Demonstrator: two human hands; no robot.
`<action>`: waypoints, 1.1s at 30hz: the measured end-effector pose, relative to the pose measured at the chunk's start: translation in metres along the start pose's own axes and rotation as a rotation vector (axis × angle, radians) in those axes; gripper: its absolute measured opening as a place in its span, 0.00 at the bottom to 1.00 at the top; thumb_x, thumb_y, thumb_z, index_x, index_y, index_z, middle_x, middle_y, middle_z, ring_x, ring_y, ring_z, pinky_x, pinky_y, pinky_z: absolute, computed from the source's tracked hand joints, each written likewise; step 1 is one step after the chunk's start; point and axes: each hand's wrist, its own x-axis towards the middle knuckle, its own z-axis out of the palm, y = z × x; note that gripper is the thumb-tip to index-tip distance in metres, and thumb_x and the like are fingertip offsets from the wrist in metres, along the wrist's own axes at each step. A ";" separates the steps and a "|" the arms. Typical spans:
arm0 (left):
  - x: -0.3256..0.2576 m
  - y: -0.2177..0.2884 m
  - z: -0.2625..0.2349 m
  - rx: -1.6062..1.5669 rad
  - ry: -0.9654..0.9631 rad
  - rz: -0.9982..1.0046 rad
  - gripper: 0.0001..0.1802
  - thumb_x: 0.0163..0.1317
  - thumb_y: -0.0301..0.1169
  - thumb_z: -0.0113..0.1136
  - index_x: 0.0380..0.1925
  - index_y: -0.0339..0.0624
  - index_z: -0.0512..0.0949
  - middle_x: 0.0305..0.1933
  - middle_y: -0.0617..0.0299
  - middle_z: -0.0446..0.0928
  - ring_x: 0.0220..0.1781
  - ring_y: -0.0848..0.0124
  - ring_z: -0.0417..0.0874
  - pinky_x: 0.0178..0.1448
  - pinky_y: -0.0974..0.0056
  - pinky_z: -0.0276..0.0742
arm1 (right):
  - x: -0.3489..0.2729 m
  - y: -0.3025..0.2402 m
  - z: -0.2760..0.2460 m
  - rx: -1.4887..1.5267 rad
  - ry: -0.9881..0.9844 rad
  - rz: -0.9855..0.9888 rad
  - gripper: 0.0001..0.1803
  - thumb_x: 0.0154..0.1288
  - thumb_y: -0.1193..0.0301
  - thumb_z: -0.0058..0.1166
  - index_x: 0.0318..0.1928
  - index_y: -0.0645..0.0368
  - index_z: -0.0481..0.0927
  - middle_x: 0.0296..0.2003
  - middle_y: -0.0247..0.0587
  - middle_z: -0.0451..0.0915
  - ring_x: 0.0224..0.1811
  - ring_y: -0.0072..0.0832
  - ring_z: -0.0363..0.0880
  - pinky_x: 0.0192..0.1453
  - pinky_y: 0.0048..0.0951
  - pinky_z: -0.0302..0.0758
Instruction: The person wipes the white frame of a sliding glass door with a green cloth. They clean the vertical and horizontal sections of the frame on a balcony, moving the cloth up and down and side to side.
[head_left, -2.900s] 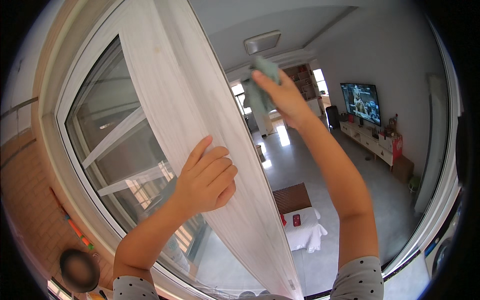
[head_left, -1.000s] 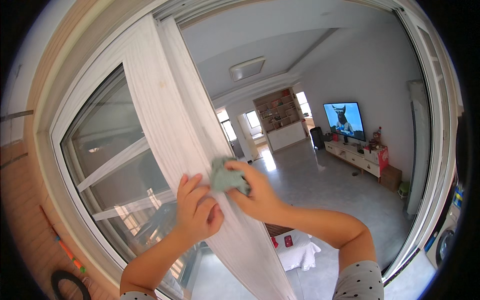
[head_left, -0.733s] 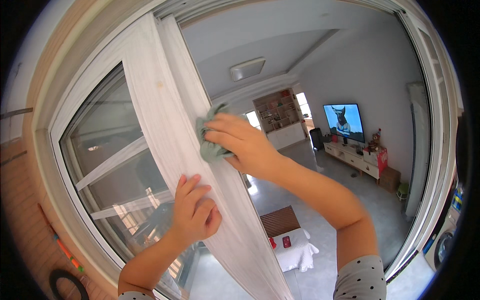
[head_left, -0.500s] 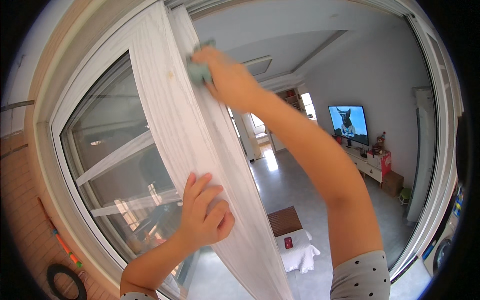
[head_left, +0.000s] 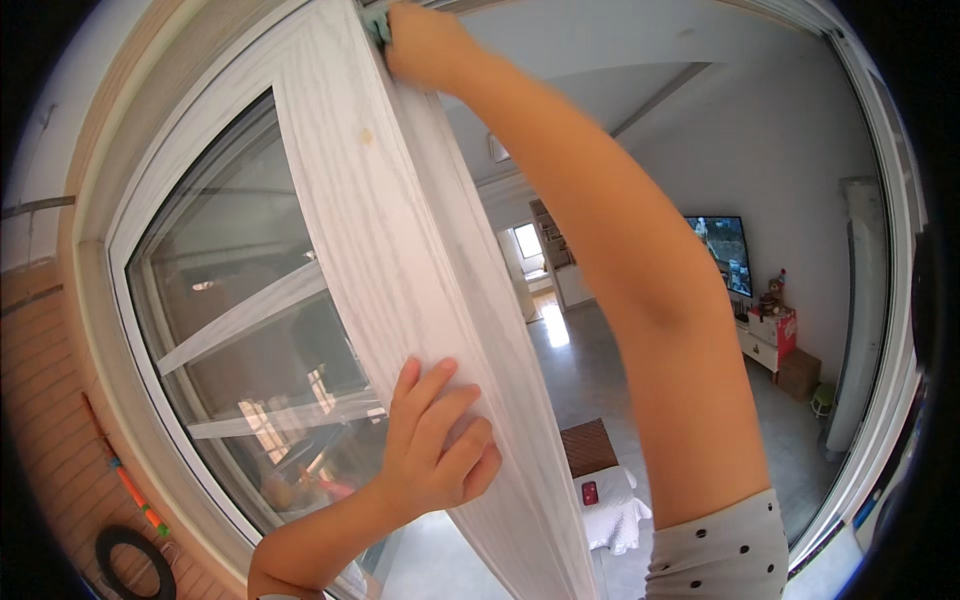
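Note:
A white wood-grain sliding door (head_left: 345, 190) with glass panes stands partly across the opening. My right hand (head_left: 425, 45) is raised to the top of the door's edge, closed round a grey-green cloth (head_left: 377, 25); most of the cloth is hidden by the fingers and the door. Lower down, my left hand (head_left: 437, 440) rests against the door's stile, fingers spread, holding nothing. A small brownish mark (head_left: 367, 137) shows on the stile between the two hands.
Beyond the opening are a room with a wall-mounted television (head_left: 725, 250), a low cabinet with a red box (head_left: 775, 328), and a white-covered table (head_left: 612, 510) bearing a red item. A black ring (head_left: 135, 560) is by the brick-patterned wall at lower left.
My right hand has moved up with the cloth along the door's edge to its top. My left hand stays on the stile, and the whole view has shifted slightly.

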 end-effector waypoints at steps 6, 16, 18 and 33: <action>0.003 0.002 0.004 0.001 -0.024 0.015 0.05 0.44 0.23 0.55 0.24 0.42 0.73 0.45 0.52 0.71 0.58 0.44 0.71 0.67 0.38 0.57 | -0.152 -0.034 -0.039 0.355 0.163 -0.012 0.23 0.53 0.80 0.48 0.52 0.58 0.72 0.48 0.51 0.78 0.49 0.50 0.76 0.52 0.40 0.74; -0.001 0.000 0.002 -0.001 -0.014 -0.001 0.04 0.47 0.24 0.56 0.25 0.41 0.72 0.46 0.52 0.72 0.58 0.45 0.71 0.67 0.39 0.58 | -0.379 -0.104 -0.101 0.613 -0.166 0.241 0.32 0.36 0.87 0.53 0.51 0.63 0.73 0.60 0.49 0.70 0.61 0.45 0.69 0.61 0.36 0.70; 0.001 0.001 0.004 -0.013 0.016 -0.011 0.06 0.42 0.22 0.58 0.23 0.41 0.73 0.45 0.53 0.74 0.58 0.46 0.73 0.65 0.40 0.61 | -0.411 -0.108 -0.118 0.648 -0.299 0.308 0.31 0.36 0.86 0.55 0.50 0.63 0.74 0.60 0.49 0.69 0.61 0.45 0.70 0.61 0.36 0.70; -0.015 -0.004 0.001 -0.011 0.014 -0.030 0.07 0.54 0.23 0.55 0.34 0.40 0.71 0.48 0.49 0.72 0.57 0.47 0.72 0.67 0.41 0.59 | -0.304 -0.141 -0.073 0.672 0.212 0.333 0.24 0.54 0.80 0.51 0.54 0.58 0.73 0.54 0.52 0.72 0.56 0.43 0.73 0.56 0.34 0.70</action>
